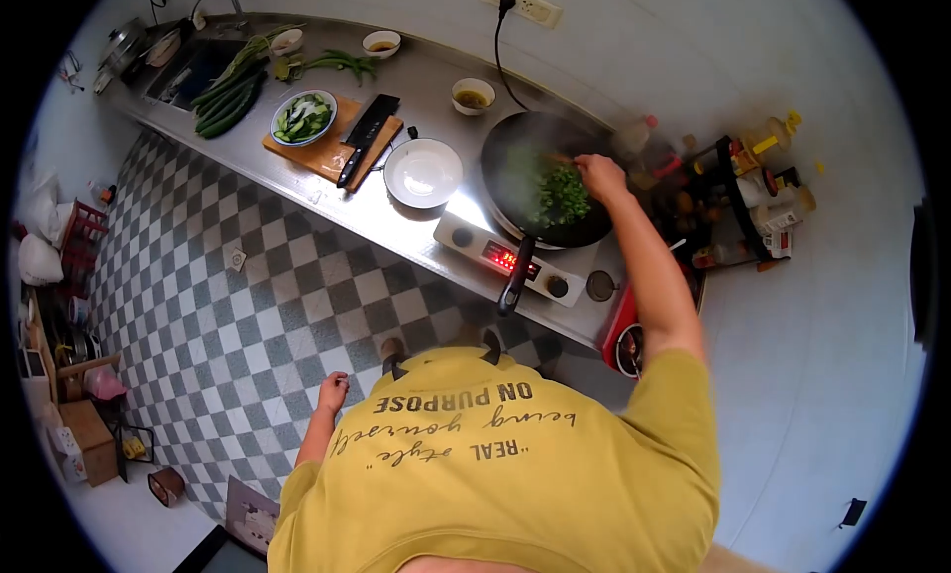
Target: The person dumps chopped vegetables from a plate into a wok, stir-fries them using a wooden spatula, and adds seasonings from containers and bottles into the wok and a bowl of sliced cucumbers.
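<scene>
My right hand (599,174) is closed over the far right side of a black wok (510,142). It grips a thin brown wooden utensil (561,159), whose far end is lost in steam. Chopped leafy greens (561,195) lie in the wok below the hand. The wok sits on an induction cooker (475,244) with lit red digits, its black handle (516,276) pointing towards me. Down beside my body hangs my left hand (335,390), away from the counter, its fingers curled with nothing visible in them.
Left of the wok are a white bowl (423,173), a small sauce bowl (473,97), and a cleaver (368,137) on a cutting board (323,157) beside a bowl of sliced cucumber (303,118). Whole cucumbers (230,105) lie near the sink. Bottles and a seasoning rack (745,202) stand right.
</scene>
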Tool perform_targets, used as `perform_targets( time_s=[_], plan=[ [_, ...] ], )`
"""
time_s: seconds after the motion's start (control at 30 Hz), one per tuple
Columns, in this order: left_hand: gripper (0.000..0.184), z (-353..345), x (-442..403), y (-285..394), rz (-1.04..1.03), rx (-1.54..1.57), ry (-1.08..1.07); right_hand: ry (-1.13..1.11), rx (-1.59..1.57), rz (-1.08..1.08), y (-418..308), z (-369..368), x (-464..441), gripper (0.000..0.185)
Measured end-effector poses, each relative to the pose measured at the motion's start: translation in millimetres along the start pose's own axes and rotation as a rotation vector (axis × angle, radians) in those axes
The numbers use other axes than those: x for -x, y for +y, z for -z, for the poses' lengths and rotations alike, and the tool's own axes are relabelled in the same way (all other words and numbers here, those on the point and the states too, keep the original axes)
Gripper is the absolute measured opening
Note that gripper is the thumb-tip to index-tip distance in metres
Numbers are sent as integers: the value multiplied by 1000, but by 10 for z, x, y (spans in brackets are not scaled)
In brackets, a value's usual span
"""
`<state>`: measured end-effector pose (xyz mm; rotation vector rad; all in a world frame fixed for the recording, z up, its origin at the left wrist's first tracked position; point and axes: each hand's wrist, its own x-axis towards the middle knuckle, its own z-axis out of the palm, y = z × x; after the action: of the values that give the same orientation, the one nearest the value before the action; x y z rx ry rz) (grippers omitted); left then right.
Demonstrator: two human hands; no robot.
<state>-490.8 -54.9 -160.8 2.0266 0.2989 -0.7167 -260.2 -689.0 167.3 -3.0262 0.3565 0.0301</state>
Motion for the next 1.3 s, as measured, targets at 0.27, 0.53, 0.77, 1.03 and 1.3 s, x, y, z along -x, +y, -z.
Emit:
perform_targets(
  time_s=[0.27,0.53,0.77,1.03,1.3],
  plan=[
    [26,-183,171,-491,159,77,-55,-161,56,-13,252,-192,185,26],
    [21,-137,3,-966,134,70,-103,-308,515,119,801,666,564,28],
    [20,101,-32,145,22,0,-25,-38,65,309,512,98,346,22],
    [22,-34,206,-141,102,46,26,-37,364,161,1176,-12,-66,25],
    [22,-72,388,-546,196,56,-12,-52,78,325,210,294,-77,24]
  ],
)
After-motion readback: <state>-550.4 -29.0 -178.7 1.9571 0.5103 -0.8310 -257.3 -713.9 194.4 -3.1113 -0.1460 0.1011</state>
